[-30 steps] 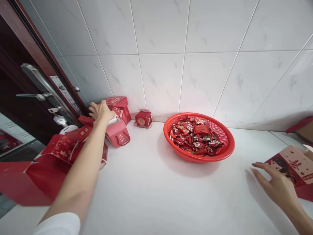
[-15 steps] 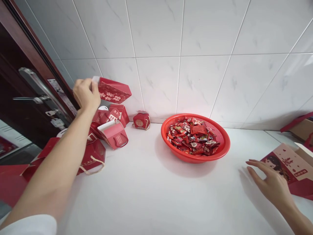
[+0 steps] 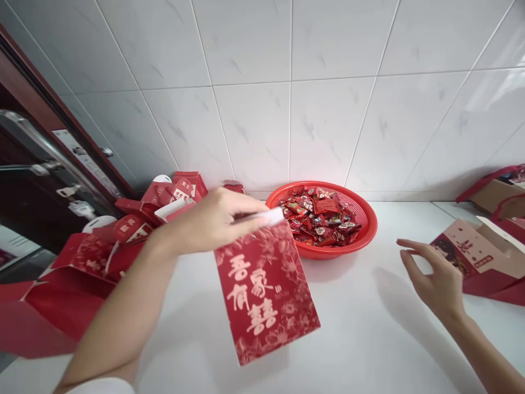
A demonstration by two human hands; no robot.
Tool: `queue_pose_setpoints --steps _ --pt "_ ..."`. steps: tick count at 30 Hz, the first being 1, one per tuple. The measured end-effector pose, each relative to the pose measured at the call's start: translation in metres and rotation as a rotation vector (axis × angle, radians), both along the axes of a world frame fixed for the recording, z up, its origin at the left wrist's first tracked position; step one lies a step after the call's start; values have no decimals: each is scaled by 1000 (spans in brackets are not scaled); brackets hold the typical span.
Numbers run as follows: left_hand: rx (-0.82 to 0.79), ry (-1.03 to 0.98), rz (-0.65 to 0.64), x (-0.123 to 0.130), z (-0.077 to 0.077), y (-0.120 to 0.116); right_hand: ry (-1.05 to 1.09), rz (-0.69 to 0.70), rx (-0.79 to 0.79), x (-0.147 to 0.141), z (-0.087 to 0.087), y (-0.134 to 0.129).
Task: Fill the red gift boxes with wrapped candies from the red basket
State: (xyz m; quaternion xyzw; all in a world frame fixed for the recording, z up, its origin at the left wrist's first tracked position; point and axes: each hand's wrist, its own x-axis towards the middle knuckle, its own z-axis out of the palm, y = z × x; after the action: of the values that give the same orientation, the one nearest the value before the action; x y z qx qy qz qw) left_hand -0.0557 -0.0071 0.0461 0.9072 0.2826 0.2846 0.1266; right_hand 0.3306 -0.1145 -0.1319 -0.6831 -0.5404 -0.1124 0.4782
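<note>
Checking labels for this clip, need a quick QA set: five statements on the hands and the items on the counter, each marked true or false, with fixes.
1. The left hand holds the lettered red box near its top. True.
2. The right hand grips the rim of the red colander. False: it is away from the colander, by the printed box on the right.
3. The colander holds small wrapped pieces. True.
4. The colander is to the left of the lettered red box. False: it is farther back and to the right.
5. Other red boxes are clustered on the left, near the door. True.
</note>
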Motion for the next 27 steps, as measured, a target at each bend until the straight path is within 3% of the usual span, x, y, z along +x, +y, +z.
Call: queue_pose_setpoints --steps 3,5,9,12,18,27 --pt "-150 98 -231 24 -25 3 18 156 99 -22 16 5" --pt "-207 85 -287 39 -38 10 30 311 105 -40 31 9" --pt "-234 93 -254 60 -54 23 164 604 -30 -80 62 25" --pt "-231 81 -246 69 -61 26 254 718 -161 -101 76 42" --pt "-292 34 -250 71 -74 28 305 822 -292 -112 76 67" --pt "-309 -29 -185 70 -89 29 287 846 -500 -106 64 57"
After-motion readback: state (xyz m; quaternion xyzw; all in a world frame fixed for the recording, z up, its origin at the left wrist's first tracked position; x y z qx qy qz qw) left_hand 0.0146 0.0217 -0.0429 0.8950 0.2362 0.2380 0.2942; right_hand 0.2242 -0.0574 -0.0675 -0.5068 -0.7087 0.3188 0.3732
